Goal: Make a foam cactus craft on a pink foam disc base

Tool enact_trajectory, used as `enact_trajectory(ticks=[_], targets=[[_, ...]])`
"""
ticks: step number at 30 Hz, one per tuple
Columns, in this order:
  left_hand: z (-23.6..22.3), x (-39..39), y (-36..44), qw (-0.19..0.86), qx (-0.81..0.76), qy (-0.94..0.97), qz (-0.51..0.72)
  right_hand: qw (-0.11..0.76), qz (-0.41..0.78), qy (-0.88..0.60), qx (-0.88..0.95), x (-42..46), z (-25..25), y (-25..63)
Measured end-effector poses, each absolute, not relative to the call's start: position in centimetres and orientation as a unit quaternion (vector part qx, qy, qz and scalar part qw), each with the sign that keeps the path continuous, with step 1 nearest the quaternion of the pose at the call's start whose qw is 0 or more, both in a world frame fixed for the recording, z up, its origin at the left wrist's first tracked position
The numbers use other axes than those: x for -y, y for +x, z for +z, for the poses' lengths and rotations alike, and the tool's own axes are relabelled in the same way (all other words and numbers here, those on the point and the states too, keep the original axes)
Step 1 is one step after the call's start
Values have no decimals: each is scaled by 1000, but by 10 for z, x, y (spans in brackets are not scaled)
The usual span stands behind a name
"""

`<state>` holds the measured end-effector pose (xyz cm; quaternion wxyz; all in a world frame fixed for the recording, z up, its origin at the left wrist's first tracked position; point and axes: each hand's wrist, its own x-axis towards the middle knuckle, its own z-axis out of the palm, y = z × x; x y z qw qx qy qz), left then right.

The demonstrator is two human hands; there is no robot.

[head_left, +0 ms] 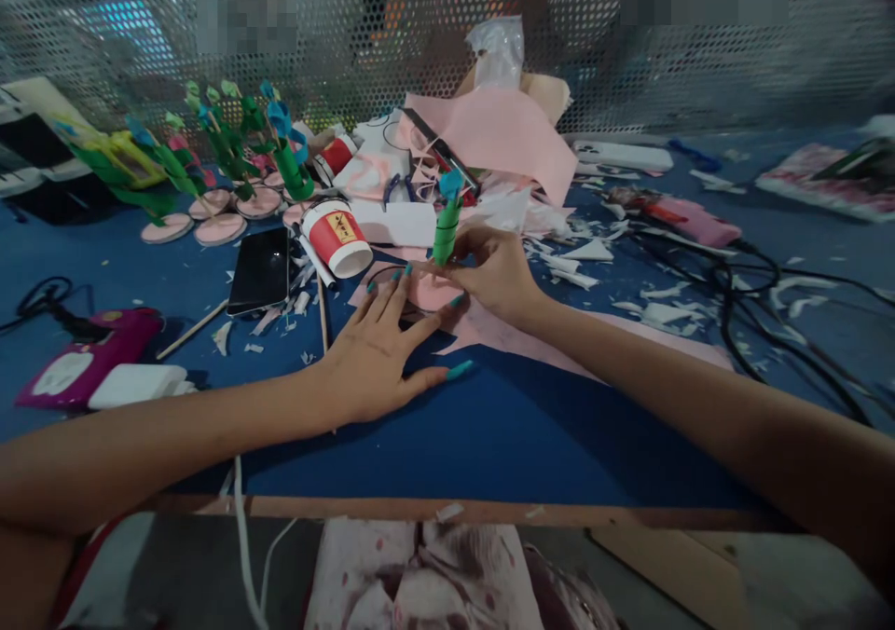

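My left hand (370,346) lies with its fingers stretched out, the fingertips on a pink round base (434,291). From that base a paper flower (446,234) stands upright, with a green wrapped stem and a blue top. At the foot of its stem my right hand (498,271) is closed in a pinch; its fingertips are partly hidden. Pink paper (503,332) lies under the base and both hands. Just beyond my left fingers, a red and white paper cup (337,239) rests on its side.
Several finished paper flowers on pink discs (220,229) stand at back left, near a black phone (260,271). A purple device (98,355) lies at left. Pink sheets (489,141) are heaped behind. Paper scraps (580,262), a pink tool (689,215) and black cables (741,285) occupy the right.
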<state>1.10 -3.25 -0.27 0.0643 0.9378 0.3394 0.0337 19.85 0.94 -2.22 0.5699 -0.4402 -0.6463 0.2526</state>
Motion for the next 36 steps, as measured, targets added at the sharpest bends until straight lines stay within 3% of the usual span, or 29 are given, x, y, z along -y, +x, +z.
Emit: enact_trajectory(ticks=[14,23,36], targets=[[0,34,12,65,-346,936,28,566,358,-438,600,-5,-21,196],[-2,34,13,66,-346,935,30,567,276,-424,650,-6,-16,195],[-2,35,14,65,-341,937,38,530,316,-449,646,-13,-19,199]])
